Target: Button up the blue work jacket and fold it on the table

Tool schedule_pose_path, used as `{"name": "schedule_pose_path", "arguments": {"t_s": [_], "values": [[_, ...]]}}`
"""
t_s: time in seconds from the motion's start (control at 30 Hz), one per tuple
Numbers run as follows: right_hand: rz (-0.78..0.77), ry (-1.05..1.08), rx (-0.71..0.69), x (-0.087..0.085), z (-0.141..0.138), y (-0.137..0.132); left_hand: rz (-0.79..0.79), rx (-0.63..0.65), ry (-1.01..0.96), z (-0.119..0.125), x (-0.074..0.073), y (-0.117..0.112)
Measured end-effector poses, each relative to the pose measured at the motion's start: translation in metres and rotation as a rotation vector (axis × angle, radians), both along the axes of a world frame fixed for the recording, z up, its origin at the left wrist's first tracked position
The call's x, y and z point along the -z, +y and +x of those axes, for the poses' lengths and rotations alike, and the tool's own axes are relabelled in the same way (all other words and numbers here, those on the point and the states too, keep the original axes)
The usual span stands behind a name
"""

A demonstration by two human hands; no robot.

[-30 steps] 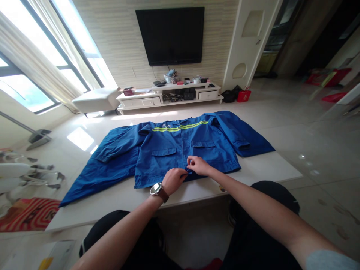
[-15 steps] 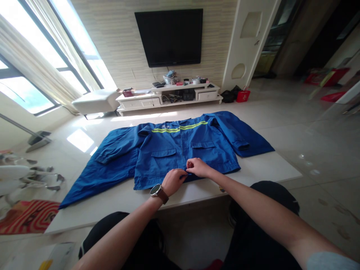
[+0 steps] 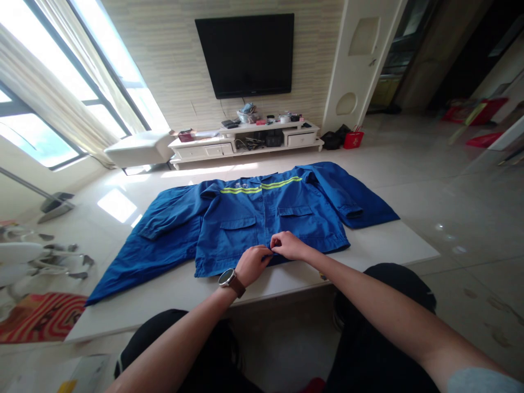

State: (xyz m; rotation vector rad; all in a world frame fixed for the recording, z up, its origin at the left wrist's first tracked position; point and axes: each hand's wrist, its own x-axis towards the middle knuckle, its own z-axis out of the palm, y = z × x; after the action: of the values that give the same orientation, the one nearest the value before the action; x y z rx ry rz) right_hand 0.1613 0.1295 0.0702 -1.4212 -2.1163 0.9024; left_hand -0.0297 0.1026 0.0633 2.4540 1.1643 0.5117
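A blue work jacket (image 3: 241,240) with yellow-green stripes across the chest lies front up on a low white table (image 3: 385,245), its hem towards me. More blue cloth (image 3: 164,267) spreads under its sleeves on both sides. My left hand (image 3: 254,262), with a round watch at the wrist, pinches the hem at the middle of the front. Right beside it, my right hand (image 3: 287,245) is closed on the jacket's front edge, thumb and forefinger together. Whatever small part of the hem lies between the fingertips is hidden.
My knees (image 3: 393,281) flank the table's near edge. Beyond the table stands a low white TV cabinet (image 3: 204,150) under a wall-mounted television (image 3: 249,54). A padded bench (image 3: 139,147) is by the window. A red striped bag (image 3: 45,316) lies at the left.
Almost nothing differs. Both hands stay at the jacket's hem, with only a very slight shift of the fingers and of the view.
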Motion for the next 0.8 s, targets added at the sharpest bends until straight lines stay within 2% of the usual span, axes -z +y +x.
{"name": "schedule_pose_path", "arguments": {"t_s": [0.37,0.8], "values": [[0.024,0.016,0.001,0.0043,0.0015,0.0027,0.034,-0.041,0.037,-0.0004,-0.0024,-0.0016],[-0.094,0.006,-0.024,0.0015,0.0035,0.006,0.03,-0.016,0.066,0.0012,-0.0037,-0.0027]]}}
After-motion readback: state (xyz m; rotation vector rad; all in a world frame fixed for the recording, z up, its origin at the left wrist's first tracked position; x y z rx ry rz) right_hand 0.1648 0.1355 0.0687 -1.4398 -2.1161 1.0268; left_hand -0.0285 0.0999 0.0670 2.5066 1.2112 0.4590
